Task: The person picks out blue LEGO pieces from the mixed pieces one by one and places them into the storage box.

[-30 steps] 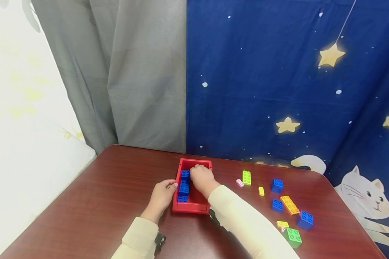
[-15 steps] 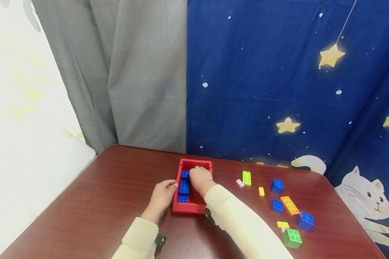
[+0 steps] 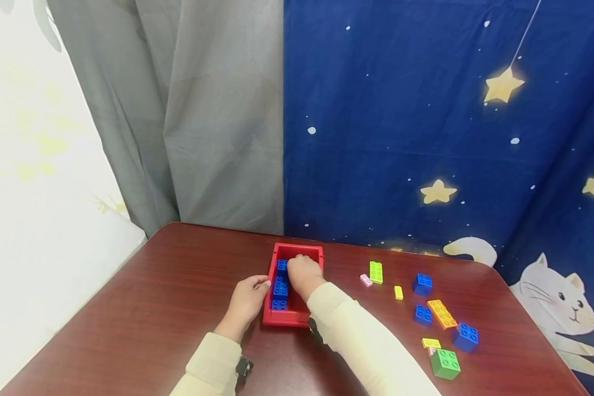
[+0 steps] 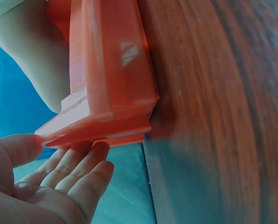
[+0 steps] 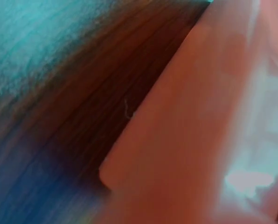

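Observation:
A red plastic box [image 3: 287, 318] stands on the table with blue toy bricks [image 3: 280, 288] lined up along its left inner wall. My left hand [image 3: 245, 301] grips the box's left rim. In the left wrist view the thumb [image 4: 22, 148] meets the rim's edge and the other fingers lie under it. My right hand [image 3: 305, 276] reaches down into the box, knuckles up, right beside the rearmost blue brick [image 3: 281, 266]. Its fingertips are hidden, so I cannot tell what they hold. The right wrist view shows mostly the blurred red wall [image 5: 176, 130].
Loose bricks lie on the table right of the box: a lime one [image 3: 375, 272], a small pink one [image 3: 366, 280], an orange one [image 3: 441, 313], a green one [image 3: 445, 364], and several blue and yellow ones. A curtain [image 3: 376, 137] hangs behind the table.
My right hand and forearm have shifted slightly left inside the box, toward the blue bricks. My left hand has stayed at the rim.

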Demonstrator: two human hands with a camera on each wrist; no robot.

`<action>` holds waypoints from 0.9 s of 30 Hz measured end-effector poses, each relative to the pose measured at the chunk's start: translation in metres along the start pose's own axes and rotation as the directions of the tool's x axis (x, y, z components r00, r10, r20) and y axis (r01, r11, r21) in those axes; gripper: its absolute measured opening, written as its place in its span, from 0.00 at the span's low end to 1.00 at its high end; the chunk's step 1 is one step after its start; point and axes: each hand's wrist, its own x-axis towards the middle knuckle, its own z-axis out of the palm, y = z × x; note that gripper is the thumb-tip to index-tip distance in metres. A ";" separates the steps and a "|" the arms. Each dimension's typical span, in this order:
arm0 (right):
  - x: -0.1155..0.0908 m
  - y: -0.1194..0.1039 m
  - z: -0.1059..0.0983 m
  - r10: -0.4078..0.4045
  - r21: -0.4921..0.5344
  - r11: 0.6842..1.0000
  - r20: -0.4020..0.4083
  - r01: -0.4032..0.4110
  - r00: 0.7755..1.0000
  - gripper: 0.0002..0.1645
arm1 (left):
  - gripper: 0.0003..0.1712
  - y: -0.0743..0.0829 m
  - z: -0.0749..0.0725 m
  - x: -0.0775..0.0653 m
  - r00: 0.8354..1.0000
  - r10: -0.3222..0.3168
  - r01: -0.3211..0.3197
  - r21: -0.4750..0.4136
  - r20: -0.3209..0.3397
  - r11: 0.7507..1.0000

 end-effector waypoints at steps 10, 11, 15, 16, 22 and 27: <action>0.002 -0.002 0.003 0.017 0.000 1.000 -0.009 -0.017 1.000 0.13 | 0.18 -0.001 0.000 0.000 1.000 -0.001 0.001 0.001 -0.001 1.000; 0.003 -0.002 0.003 0.019 -0.002 1.000 -0.009 -0.019 1.000 0.13 | 0.18 -0.001 0.000 0.000 1.000 -0.001 0.001 0.002 -0.001 1.000; 0.003 -0.003 0.006 0.022 -0.016 1.000 -0.024 -0.022 0.999 0.12 | 0.18 0.000 0.000 0.000 1.000 0.000 0.000 0.004 -0.003 1.000; 0.003 -0.003 0.007 0.021 -0.023 0.999 -0.026 -0.021 0.999 0.12 | 0.18 0.000 0.000 -0.001 1.000 0.001 -0.001 0.006 -0.003 1.000; 0.003 -0.005 0.009 0.028 -0.034 0.999 -0.040 -0.030 0.999 0.12 | 0.18 0.001 -0.001 -0.002 1.000 0.004 -0.004 0.002 0.000 1.000; 0.003 -0.007 0.008 0.044 -0.032 0.998 -0.032 -0.045 0.999 0.13 | 0.18 0.000 0.000 -0.001 1.000 0.010 -0.010 -0.007 -0.003 1.000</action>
